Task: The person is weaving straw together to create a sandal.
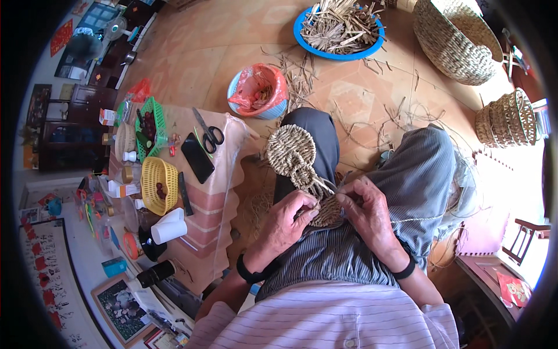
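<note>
A woven straw piece (291, 149) lies over my lap, with a flat round disc at its far end and a small braided ring below it. Its nearer woven part shows between my hands and is partly hidden by them. Fingers and thumb of my left hand (288, 224) are pinched on the near part of this piece, where loose straw strands meet. With thumb and forefinger, my right hand (368, 210) pinches a thin straw strand (325, 185) beside it. A twisted cord (419, 219) stretches from near my right wrist across my right thigh.
On the table at left lie scissors (210, 132), a black phone (197, 157), a yellow basket (152, 203) and a green basket (157, 119). On the floor are a lined bucket (233, 96), a blue basin (325, 56) of dry straw and two woven baskets (459, 55).
</note>
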{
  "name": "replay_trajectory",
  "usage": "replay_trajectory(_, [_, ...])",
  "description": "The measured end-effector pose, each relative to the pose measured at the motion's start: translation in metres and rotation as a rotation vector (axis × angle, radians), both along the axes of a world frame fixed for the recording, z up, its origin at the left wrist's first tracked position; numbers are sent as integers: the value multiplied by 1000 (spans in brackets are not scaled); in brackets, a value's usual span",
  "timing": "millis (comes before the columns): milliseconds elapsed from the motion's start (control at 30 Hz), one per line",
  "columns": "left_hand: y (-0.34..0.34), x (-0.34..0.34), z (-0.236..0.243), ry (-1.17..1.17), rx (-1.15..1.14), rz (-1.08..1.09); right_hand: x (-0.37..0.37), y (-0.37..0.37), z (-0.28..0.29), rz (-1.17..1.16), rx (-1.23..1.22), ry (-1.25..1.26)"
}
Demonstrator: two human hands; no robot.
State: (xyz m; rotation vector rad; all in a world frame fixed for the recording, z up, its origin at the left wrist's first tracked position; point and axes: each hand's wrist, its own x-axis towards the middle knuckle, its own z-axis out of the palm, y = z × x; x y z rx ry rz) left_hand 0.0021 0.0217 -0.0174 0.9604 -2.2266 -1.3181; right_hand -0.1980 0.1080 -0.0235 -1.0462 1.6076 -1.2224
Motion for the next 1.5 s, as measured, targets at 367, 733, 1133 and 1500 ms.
replay_trajectory(367, [-4,-2,1,10,-36,-75,4,-19,-14,-12,56,105])
replay_trajectory(733, [6,4,-16,106,-131,-186,-30,-53,-15,446,396,-46])
replay_trajectory(1133, [-3,17,-8,101,106,-136,-31,-54,5,474,445,-193])
replay_trajectory(1500, [-5,22,-12,203,297,-127,-30,-19,-29,312,450,-1179])
